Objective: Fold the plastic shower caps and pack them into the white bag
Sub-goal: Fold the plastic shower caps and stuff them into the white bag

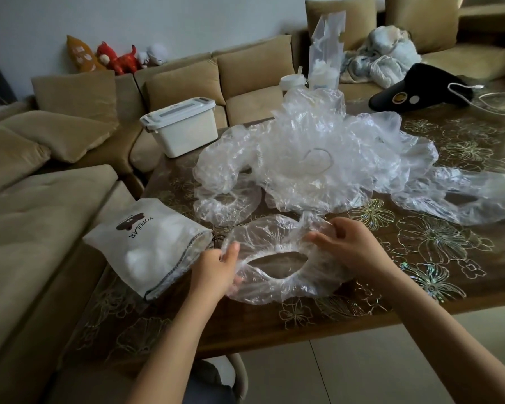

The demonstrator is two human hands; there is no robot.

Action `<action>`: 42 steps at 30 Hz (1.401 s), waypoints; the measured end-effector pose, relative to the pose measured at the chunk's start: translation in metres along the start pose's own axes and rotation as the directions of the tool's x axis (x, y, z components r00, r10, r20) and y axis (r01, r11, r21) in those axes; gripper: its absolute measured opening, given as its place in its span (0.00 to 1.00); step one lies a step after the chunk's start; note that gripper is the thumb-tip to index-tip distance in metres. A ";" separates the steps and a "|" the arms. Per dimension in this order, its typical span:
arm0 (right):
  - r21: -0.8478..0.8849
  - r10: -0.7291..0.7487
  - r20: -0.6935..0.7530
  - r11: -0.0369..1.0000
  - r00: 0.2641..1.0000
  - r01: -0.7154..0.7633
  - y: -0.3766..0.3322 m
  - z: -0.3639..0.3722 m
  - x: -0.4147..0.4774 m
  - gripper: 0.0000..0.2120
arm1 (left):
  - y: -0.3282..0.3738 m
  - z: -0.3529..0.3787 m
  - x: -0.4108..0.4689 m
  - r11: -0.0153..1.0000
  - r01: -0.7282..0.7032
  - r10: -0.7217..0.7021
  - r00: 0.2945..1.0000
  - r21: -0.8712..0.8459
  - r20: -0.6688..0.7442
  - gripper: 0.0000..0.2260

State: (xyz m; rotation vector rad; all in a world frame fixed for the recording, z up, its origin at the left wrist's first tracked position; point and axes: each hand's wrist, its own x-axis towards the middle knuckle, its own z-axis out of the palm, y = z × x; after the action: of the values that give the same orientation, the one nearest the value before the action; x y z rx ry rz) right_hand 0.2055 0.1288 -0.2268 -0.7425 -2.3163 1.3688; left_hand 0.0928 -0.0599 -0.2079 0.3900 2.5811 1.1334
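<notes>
A clear plastic shower cap [277,287] lies spread on the table in front of me, its elastic opening facing up. My left hand [215,271] pinches its left edge. My right hand [352,243] grips its right edge with curled fingers. To the left lies the white bag [146,246] printed "POPULAR", its dark-trimmed mouth turned toward the cap and white bulk showing inside. A heap of several more clear shower caps [312,158] is piled behind, trailing to the right.
The brown table [420,258] has a floral cover. A white lidded box [184,129] stands at its far left corner, a black object with a white cable [420,88] at the far right. A tan sofa [41,199] borders the left.
</notes>
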 end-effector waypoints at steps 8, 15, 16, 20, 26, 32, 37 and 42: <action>0.078 -0.043 -0.129 0.996 0.991 0.053 0.008 0.015 -0.009 0.13 | 0.000 0.016 0.000 0.997 -0.023 0.013 0.992 -0.080 -0.125 0.16; 0.015 -0.104 -0.400 0.993 0.911 0.120 0.007 0.019 -0.008 0.13 | 0.000 0.026 0.001 0.989 -0.067 0.018 0.937 -0.129 -0.350 0.17; 0.005 -0.099 -0.398 0.994 0.912 0.110 0.006 0.018 -0.008 0.14 | -0.001 0.025 0.001 0.993 -0.076 0.039 0.931 -0.090 -0.363 0.18; -0.062 -0.085 -0.385 0.996 0.919 0.066 0.007 0.011 -0.007 0.15 | -0.008 0.025 0.004 0.998 -0.047 0.054 0.944 0.028 -0.326 0.18; -0.229 -0.039 -0.140 0.974 0.989 0.006 0.013 0.000 -0.006 0.16 | -0.006 0.011 -0.001 0.925 -0.002 0.099 0.967 0.380 -0.235 0.18; -0.226 0.078 0.005 0.971 0.997 -0.075 -0.001 0.001 -0.004 0.32 | -0.004 0.005 0.011 0.938 -0.124 0.190 0.965 0.324 -0.180 0.23; -0.262 -0.061 -0.126 0.965 0.990 0.026 0.003 0.019 0.001 0.10 | -0.009 0.027 0.019 0.976 -0.112 0.145 0.974 0.187 -0.173 0.10; 0.015 -0.063 -0.306 0.997 0.950 0.071 0.004 0.016 0.004 0.03 | 0.008 0.023 0.016 0.980 -0.172 0.133 0.938 -0.099 -0.319 0.09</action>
State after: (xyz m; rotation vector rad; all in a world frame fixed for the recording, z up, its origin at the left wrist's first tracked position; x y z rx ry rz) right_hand 0.1954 0.1217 -0.2377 -0.7981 -2.0581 1.1604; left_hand 0.0881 -0.0337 -0.2198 0.4179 2.7638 1.5132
